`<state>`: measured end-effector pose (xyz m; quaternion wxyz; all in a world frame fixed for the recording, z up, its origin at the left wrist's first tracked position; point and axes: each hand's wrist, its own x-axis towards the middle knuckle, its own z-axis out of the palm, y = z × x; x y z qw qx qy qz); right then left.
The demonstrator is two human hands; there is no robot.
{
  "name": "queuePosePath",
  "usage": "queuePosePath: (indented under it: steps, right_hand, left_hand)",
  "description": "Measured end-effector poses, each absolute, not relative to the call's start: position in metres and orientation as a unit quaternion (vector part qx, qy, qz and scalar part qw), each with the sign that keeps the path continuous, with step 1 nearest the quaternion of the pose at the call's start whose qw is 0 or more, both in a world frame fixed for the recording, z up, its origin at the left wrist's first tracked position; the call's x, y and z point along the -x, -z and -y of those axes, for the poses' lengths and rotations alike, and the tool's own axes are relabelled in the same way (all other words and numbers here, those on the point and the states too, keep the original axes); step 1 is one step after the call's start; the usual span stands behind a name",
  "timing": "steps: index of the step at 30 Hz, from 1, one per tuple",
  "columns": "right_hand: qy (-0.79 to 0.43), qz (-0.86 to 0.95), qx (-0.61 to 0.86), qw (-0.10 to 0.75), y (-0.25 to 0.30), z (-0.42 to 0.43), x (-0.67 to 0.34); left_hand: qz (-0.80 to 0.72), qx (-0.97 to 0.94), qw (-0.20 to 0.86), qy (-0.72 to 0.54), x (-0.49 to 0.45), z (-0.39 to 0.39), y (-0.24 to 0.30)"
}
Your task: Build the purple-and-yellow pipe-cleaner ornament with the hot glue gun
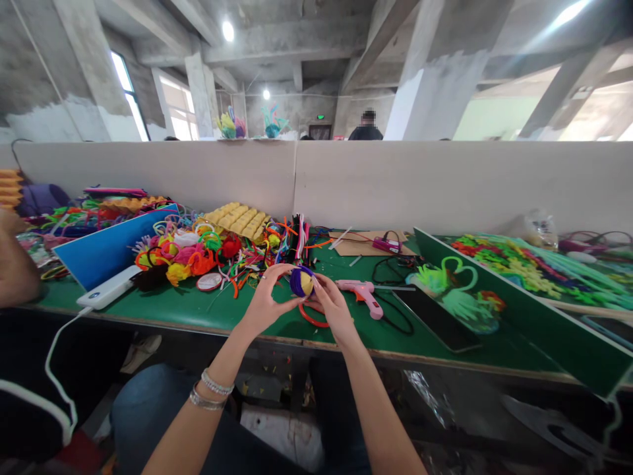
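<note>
Between my hands, above the green table's front part, is a small rounded ball (302, 282), half cream-yellow and half wrapped in dark purple fuzzy stem. My left hand (268, 293) grips its left side with thumb and fingers. On the other side, my right hand (332, 305) has its fingers pressed to the ball. A red ring (313, 318) lies on the table just beneath them. To the right of my right hand rests a pink hot glue gun (362, 294) with a clear glue stick in its back end.
A heap of colourful fuzzy pieces (190, 254) and a yellow egg tray (237, 220) lie at left, beside a blue divider (116, 247) and white power strip (109, 288). Rightward are a phone (438, 318), a green swan figure (462, 297) and a green divider (519, 316). A co-worker's arm (17, 264) shows far left.
</note>
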<state>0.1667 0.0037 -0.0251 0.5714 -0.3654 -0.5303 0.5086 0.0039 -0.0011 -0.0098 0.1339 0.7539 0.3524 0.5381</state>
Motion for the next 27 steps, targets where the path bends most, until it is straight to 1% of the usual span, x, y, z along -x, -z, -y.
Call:
queuePosePath:
  steps: [3,6,9,12,15,19,21,24,27]
  right_hand:
    - [-0.522,0.529,0.362,0.563,0.027,-0.005,-0.166]
    - [-0.509,0.540,0.348,0.572,0.027,-0.005,-0.164]
    - [-0.462,0.571,0.331,0.593,0.025,-0.004,-0.161]
    - [-0.398,0.603,0.345,0.599,0.026,-0.001,-0.159]
    - [-0.277,0.649,0.378,0.599,0.028,0.003,-0.157]
    - [-0.004,0.713,0.394,0.581,0.032,0.007,-0.154]
    - [0.108,0.729,0.378,0.560,0.033,0.008,-0.152]
    - [0.202,0.739,0.356,0.535,0.032,0.009,-0.148]
    - [0.222,0.765,0.333,0.504,0.028,0.012,-0.147]
  left_hand:
    - [-0.369,-0.754,0.120,-0.531,-0.003,0.000,0.009]
    - [-0.382,-0.742,0.136,-0.533,-0.001,-0.001,0.008]
    - [-0.381,-0.722,0.193,-0.545,-0.001,-0.002,0.008]
    - [-0.354,-0.698,0.288,-0.552,-0.002,-0.004,0.010]
    - [-0.307,-0.661,0.399,-0.557,-0.003,-0.004,0.009]
    - [-0.264,-0.570,0.544,-0.556,-0.002,0.000,0.002]
    - [-0.267,-0.535,0.578,-0.555,-0.001,0.002,0.000]
    - [-0.260,-0.506,0.594,-0.569,-0.001,0.003,-0.001]
    - [-0.225,-0.468,0.619,-0.590,0.002,0.001,0.000]
